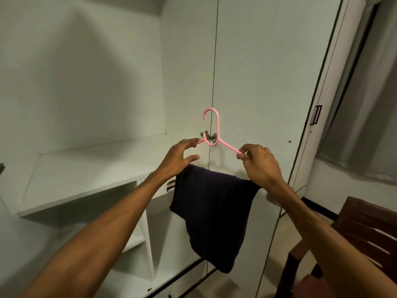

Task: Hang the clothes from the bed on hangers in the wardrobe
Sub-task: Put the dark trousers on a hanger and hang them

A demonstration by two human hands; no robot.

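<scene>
The white laminate wardrobe (86, 82) stands open in front of you, its broad shelf (90, 168) to the left and closed door panels straight ahead; no hanging rail shows in view. The dark navy folded garment (214, 211) is already off the bed. It is draped over the lower bar of the pink plastic hanger (218, 127) and falls between your forearms.

The hanger is upright, its long axis running left to right between your hands, and its hook opens to the left, above and beyond both hands.

Your right hand (261, 163) carries it, its fingers (245, 154) pinching the right arm of the hanger. Your left hand (176, 160) is relaxed, with straight fingers (191, 143) only touching the left arm. The lift onto a rail looks likely to fall to your right hand, with the left steadying.
</scene>
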